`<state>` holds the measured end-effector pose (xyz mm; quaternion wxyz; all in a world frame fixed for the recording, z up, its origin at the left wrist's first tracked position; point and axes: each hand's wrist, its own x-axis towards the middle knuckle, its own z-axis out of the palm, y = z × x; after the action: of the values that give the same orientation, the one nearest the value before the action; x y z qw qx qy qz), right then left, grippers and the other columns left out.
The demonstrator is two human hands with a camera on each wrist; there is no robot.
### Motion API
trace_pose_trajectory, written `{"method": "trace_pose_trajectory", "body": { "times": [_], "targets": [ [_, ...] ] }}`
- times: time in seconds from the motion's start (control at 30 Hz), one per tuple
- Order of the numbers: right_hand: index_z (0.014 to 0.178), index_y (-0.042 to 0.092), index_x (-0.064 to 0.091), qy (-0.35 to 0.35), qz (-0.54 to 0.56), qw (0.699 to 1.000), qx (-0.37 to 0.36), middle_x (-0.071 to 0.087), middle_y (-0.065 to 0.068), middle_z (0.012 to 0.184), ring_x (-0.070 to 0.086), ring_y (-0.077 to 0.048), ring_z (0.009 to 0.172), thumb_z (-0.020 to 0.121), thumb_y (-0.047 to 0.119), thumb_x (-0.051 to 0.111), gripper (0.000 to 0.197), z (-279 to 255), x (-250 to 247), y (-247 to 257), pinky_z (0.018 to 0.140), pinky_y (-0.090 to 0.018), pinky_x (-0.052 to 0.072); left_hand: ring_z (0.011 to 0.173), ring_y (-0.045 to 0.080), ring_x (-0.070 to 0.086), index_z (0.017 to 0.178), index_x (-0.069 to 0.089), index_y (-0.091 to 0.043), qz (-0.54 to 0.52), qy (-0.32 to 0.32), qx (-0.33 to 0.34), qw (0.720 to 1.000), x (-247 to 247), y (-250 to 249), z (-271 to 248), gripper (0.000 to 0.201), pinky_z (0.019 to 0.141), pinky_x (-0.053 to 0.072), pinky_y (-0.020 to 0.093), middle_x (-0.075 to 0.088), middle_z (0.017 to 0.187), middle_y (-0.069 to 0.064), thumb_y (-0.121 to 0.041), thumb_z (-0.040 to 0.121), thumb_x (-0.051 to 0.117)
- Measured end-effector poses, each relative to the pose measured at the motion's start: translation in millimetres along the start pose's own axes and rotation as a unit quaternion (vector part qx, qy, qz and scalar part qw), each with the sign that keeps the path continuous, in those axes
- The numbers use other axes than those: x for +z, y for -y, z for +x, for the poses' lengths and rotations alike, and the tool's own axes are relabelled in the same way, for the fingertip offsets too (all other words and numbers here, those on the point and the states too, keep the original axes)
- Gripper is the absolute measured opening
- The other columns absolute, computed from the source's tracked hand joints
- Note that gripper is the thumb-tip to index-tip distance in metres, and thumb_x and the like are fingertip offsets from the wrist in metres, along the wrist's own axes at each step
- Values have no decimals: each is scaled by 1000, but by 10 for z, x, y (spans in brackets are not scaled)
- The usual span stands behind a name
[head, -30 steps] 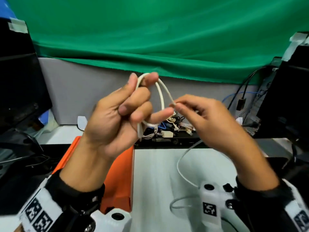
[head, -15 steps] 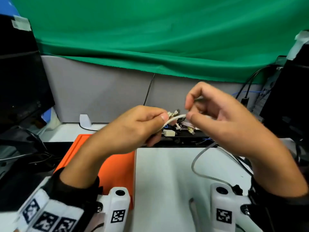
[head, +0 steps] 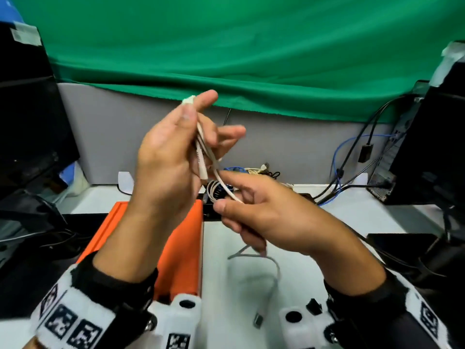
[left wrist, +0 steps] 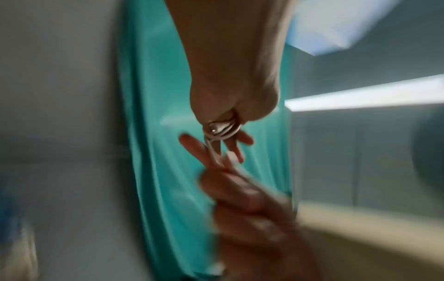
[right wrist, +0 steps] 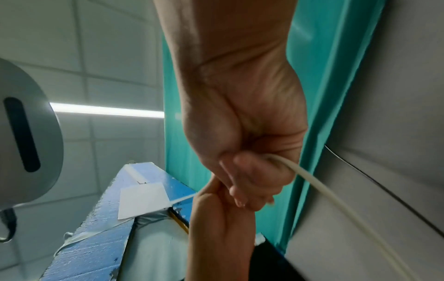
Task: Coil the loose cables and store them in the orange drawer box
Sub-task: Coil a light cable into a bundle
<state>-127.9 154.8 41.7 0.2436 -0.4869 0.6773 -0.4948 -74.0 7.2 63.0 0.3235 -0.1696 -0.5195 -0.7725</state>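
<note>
A white cable (head: 205, 149) is held up in the air over the desk. My left hand (head: 176, 157) is raised, palm toward me, with several loops of the cable pinched between thumb and fingers; the loops show as a bunch (left wrist: 220, 131) in the left wrist view. My right hand (head: 254, 210) sits lower right and pinches the running strand (right wrist: 312, 182) between thumb and fingers. The free tail (head: 273, 280) hangs down to a plug (head: 258, 321) near the desk. The orange drawer box (head: 183, 250) lies under my left forearm.
A black tray of coiled wires and connectors (head: 221, 190) sits behind the hands. Dark monitors stand at left (head: 30, 137) and right (head: 432, 147), with black and blue cables (head: 344, 157) at the right. A grey partition and green cloth (head: 226, 46) close the back.
My left hand rose and turned palm toward me with the loops in it. My right hand dropped lower and slid along the strand. The tail's plug end now hangs into view.
</note>
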Motion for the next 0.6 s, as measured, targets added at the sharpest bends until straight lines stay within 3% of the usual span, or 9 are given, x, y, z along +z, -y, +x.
{"method": "trace_pose_trajectory", "body": {
  "times": [0.07,0.13,0.2,0.23,0.27,0.33,0.43,0.5,0.6],
  "targets": [
    [98,17,65,-20,-45,999,-8,46,5,60,38,-7,46,104,19,53,13,-27,-76,26,47,-25,34,75,18,72,128,52,-6,297,47,80,950,-40,34,-29,29,83,58,36,66,70,-6,-20,108,36],
    [82,17,68,-52,-139,989,-24,47,12,57,40,-7,54,97,30,59,22,-57,-169,53,55,-32,35,74,18,68,119,56,-17,528,115,106,835,-63,81,-73,29,74,55,38,70,79,-4,-31,105,36],
    [77,17,68,-65,-185,980,-16,47,12,55,40,-9,56,94,34,63,25,-111,-266,89,55,-36,36,74,24,63,101,53,-23,634,188,54,749,-55,75,-103,29,70,52,43,68,79,-1,-41,102,31],
    [77,14,66,-76,-184,980,-10,44,10,55,39,-10,55,95,31,65,25,-151,-330,106,53,-36,35,69,22,60,91,51,-23,639,221,4,737,-55,61,-104,30,67,51,42,65,73,0,-42,104,31],
    [77,12,64,-95,-169,981,-11,43,7,55,37,-12,54,95,26,66,24,-197,-401,117,49,-32,32,60,17,56,85,52,-23,604,256,-60,753,-66,45,-103,33,62,49,37,62,66,-2,-40,105,34],
    [77,15,60,-140,-120,982,-39,41,-1,58,33,-15,53,91,20,66,16,-281,-528,158,47,-26,27,45,15,38,88,64,-16,414,297,-197,837,-136,-5,-97,35,46,33,27,49,52,-2,-36,104,40],
    [84,17,57,-187,-59,974,-112,41,-2,63,33,-7,52,89,16,59,5,-308,-600,174,48,-16,28,43,15,19,91,62,-5,75,298,-260,915,-247,-81,-59,33,42,10,32,31,53,-1,-30,101,42],
    [90,17,58,-222,-72,962,-143,44,5,66,35,-3,53,95,18,56,6,-245,-602,117,51,-15,30,42,15,29,92,55,-10,-134,276,-256,917,-240,-120,-4,26,43,21,32,34,57,-2,-27,104,39],
    [103,25,65,-256,-154,949,-101,45,11,63,35,-3,51,105,25,50,15,-99,-513,-15,54,-24,32,59,19,59,106,52,-5,-363,169,-198,895,-182,-141,60,26,71,54,34,51,66,3,-18,109,31]
  ]
}}
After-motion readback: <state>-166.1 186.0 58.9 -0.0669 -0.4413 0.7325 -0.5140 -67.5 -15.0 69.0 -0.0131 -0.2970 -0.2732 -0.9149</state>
